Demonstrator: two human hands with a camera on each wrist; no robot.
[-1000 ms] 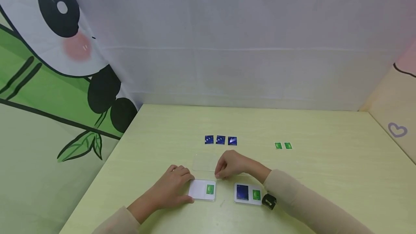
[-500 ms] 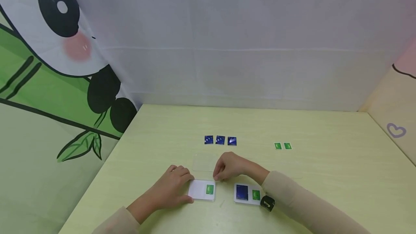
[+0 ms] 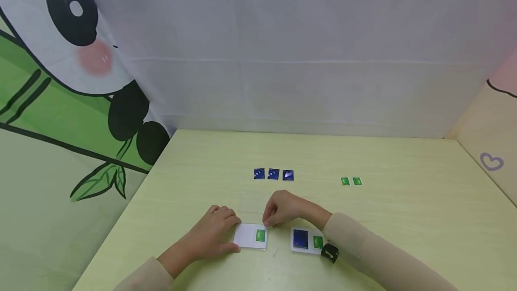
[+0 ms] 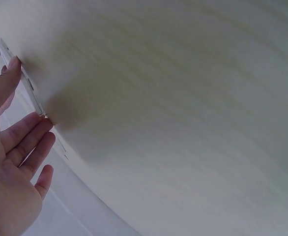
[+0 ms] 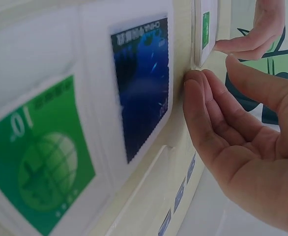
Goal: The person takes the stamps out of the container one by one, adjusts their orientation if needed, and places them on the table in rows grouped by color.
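A white stamp holder (image 3: 244,235) with a green postage stamp (image 3: 260,235) on its right half lies flat near the table's front. My left hand (image 3: 214,232) grips its left end, thumb at the near edge and fingers at the far edge; the left wrist view shows this hand (image 4: 21,167) from the palm side. At the far right corner, the fingertips of my right hand (image 3: 282,208) touch down. In the right wrist view that hand (image 5: 247,132) has loosely bent fingers, the thumb apart, nothing visible between them.
A second white holder (image 3: 307,252) with a dark blue stamp (image 3: 300,239) and a green stamp lies under the right forearm. Behind the hands is a clear plastic sheet (image 3: 250,202). Farther back lie three blue stamps (image 3: 273,174) and two green stamps (image 3: 357,181).
My right hand has shifted slightly left and nearer, from just beyond the holder's far right corner onto it. The left hand and the holder stay in place.
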